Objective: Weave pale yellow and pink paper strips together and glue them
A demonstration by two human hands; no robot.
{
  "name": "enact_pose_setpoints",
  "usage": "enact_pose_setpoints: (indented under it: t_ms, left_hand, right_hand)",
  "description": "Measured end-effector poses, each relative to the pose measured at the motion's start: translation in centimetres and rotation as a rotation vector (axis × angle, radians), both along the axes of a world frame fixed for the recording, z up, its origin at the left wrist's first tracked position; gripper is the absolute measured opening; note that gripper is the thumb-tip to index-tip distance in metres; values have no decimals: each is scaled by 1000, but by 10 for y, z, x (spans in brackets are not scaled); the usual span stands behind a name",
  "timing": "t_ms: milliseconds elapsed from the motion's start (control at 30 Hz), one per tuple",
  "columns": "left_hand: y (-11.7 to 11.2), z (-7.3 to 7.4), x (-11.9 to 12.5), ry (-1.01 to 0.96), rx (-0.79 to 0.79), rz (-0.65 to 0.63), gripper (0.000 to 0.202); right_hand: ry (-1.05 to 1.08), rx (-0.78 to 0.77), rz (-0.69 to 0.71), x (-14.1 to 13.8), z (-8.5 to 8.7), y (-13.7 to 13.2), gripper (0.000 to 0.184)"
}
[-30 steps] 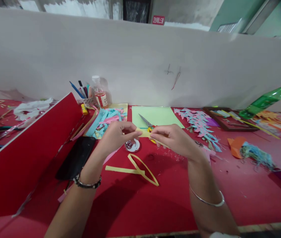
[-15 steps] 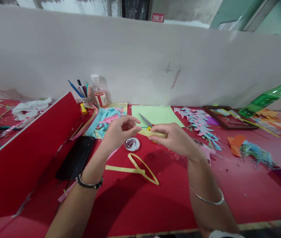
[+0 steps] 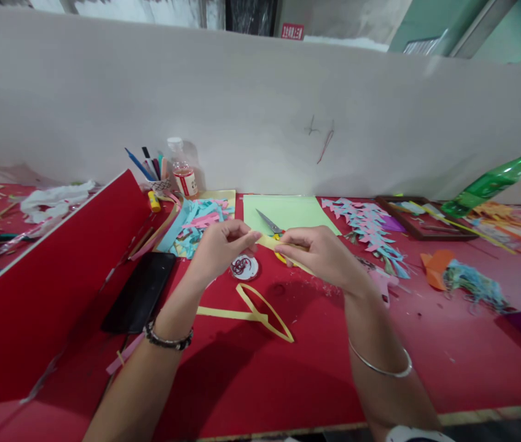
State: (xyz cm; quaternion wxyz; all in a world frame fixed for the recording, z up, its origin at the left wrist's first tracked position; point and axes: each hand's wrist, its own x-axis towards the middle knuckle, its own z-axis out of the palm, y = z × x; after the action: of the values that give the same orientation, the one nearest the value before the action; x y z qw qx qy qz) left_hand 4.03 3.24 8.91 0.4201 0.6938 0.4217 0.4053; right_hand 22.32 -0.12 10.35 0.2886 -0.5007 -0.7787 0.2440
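Above the middle of the bench, here's the pale yellow paper strip, held up in the air between two bare hands. The left hand pinches one end with thumb and fingertips; the right hand grips farther along, a tail of paper slanting out beneath. Folding or shaping the strip looks like the step in hand, and what this calls for now is a light, even pinch from both sides. Just below, a looped yellow strip lies crossed over itself, near a white dish of dark red thread. Farther out, scissors rest, blades over a light green sheet; blue and pink scraps sit left.
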Motion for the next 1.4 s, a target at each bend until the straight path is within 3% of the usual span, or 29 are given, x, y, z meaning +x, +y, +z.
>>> enact_pose_setpoints:
  t_ms: [100, 233, 400, 533, 633, 667, 767, 867, 1033, 1200, 1400]
  left_hand:
    - [-2, 3, 0, 18, -19, 6, 21]
    - [-2, 3, -2, 35, -3, 14, 22]
    - [0, 3, -5, 46, 13, -3, 22]
    - [2, 5, -10, 55, 9, 1, 21]
    - [3, 5, -13, 58, 10, -5, 22]
    - [3, 5, -13, 57, 6, 1, 22]
    - [3, 4, -13, 52, -4, 42, 21]
    - [5, 1, -12, 46, -6, 51, 20]
    - [10, -5, -12, 42, -7, 52, 20]
    - [11, -6, -13, 53, 3, 91, 20]
    - [14, -4, -20, 16, -31, 33, 21]
  right_hand:
    - [-20, 32, 13, -1, 1, 0, 21]
    - [-59, 24, 69, -4, 2, 0, 31]
    - [-148, 24, 86, -3, -2, 3, 12]
    - [-166, -38, 75, 1, -4, 4, 23]
    - [-162, -52, 96, 2, -2, 2, 18]
    - [-156, -27, 103, 1, -2, 2, 18]
    - [-139, 110, 120, -3, -6, 2, 50]
    - [-174, 166, 85, -4, -12, 7, 43]
    - [-238, 46, 57, 3, -11, 12, 20]
    - [-152, -26, 73, 11, -5, 9, 25]
    - [-62, -92, 55, 18, -4, 10, 30]
